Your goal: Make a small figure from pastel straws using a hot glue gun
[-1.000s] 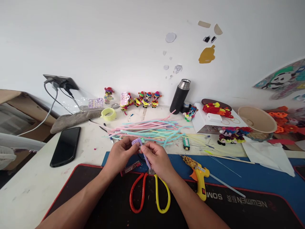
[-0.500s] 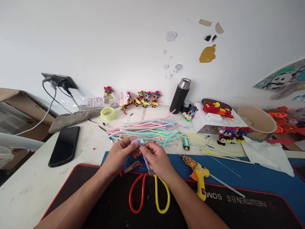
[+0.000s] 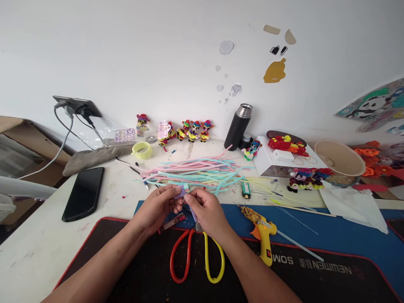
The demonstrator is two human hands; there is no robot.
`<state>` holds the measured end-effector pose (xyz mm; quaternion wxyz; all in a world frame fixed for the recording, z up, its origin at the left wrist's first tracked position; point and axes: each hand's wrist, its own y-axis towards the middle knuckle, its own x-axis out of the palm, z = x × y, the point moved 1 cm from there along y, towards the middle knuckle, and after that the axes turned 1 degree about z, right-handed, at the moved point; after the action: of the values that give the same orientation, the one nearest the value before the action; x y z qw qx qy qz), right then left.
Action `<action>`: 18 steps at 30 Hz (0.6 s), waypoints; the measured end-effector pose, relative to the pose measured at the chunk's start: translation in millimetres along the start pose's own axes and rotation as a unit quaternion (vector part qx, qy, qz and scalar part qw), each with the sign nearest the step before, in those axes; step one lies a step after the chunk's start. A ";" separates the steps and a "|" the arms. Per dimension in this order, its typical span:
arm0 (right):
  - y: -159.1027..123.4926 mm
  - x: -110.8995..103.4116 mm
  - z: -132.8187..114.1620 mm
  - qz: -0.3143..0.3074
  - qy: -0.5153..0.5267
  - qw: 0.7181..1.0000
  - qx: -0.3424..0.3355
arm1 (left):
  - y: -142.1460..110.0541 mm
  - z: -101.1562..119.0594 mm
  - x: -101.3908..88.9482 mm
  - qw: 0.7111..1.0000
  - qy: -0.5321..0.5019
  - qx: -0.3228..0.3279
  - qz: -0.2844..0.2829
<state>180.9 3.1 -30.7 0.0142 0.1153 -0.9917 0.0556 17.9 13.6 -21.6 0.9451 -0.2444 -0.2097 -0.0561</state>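
Between my two hands is a small piece of purple pipe cleaner (image 3: 180,193) with a mint-green tip. My left hand (image 3: 162,201) pinches its coiled part between thumb and fingers. My right hand (image 3: 205,208) is closed at its other side, where a straight purple length runs down below the fingers. Part of the piece is hidden by my fingertips. Just under my hands lie scissors with one red and one yellow handle (image 3: 215,269); their blades are mostly covered. A small dark-red case (image 3: 172,223) lies beside my left hand.
Pink, mint and yellow pipe cleaners (image 3: 189,170) spread out behind my hands. A yellow glue gun (image 3: 263,231) lies to the right, a phone (image 3: 83,193) to the left. A black flask (image 3: 237,128) and several small figures (image 3: 194,131) stand by the wall.
My left fingers have shifted slightly on the purple pipe cleaner, and its coiled part has turned a little. My right hand still grips it in nearly the same spot.
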 end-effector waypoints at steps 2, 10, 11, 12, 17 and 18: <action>-0.6 0.0 -1.0 0.004 -0.013 1.000 -0.003 | -0.4 0.0 0.7 1.000 -0.006 -0.007 0.002; -0.3 -1.0 2.5 0.017 -0.032 0.999 -0.012 | -1.8 0.2 2.2 0.999 -0.016 -0.030 0.016; -0.2 -1.1 3.6 0.020 -0.034 0.999 -0.011 | -2.2 0.4 2.3 0.999 -0.015 -0.031 0.014; 0.0 -1.3 4.6 0.023 -0.035 0.999 -0.009 | -2.6 0.6 2.4 0.999 -0.013 -0.032 0.013; 0.6 -2.3 7.7 0.026 -0.021 0.999 0.001 | -4.2 1.4 2.0 0.999 -0.003 -0.049 0.011; 0.6 -2.5 8.0 0.026 -0.017 1.000 0.001 | -4.5 1.7 1.8 0.998 0.000 -0.055 0.010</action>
<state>183.1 3.4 -38.8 -0.0045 0.0904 -0.9944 0.0554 18.0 10.5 -17.5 0.9307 -0.2986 -0.2033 -0.0579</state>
